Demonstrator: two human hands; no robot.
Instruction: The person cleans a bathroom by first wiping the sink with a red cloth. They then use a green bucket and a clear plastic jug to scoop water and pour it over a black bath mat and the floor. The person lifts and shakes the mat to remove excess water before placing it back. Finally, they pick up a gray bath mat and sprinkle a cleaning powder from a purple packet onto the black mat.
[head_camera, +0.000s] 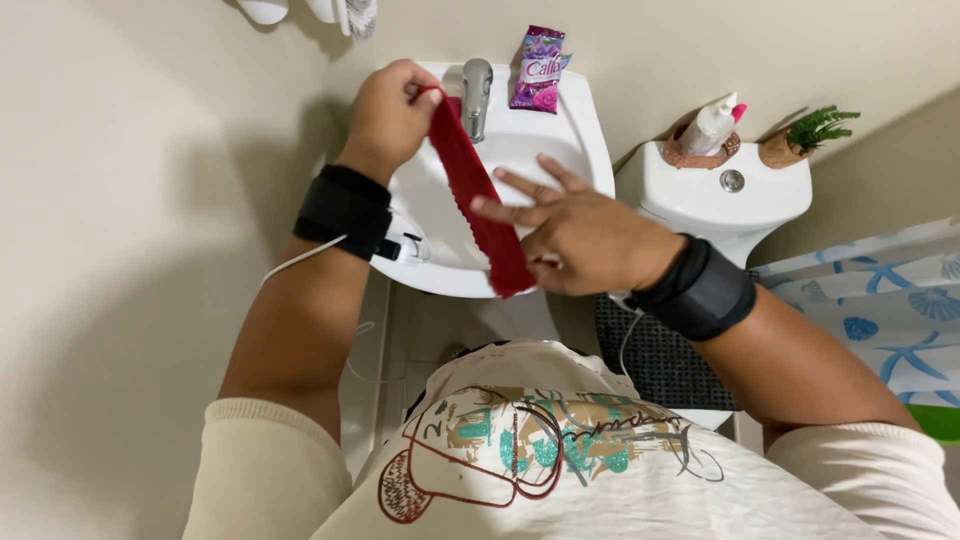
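A strip of red lace-edged cloth is stretched taut between the two hands, above the bowl of the white wash basin. Its long axis runs on a slant, from the back of the basin beside the chrome tap down towards the front rim nearest the person. The left hand has the far end, fingers curled shut around it, close to the tap at the back left of the basin. The right hand has the near end, at the front rim: the thumb and lower fingers seem to pinch the cloth while the index and middle fingers lie spread out straight along it, so this grip is looser and only partly closed. The near tip of the strip hangs just over the front rim. A purple sachet leans at the back edge of the basin, right of the tap, clear of both hands.
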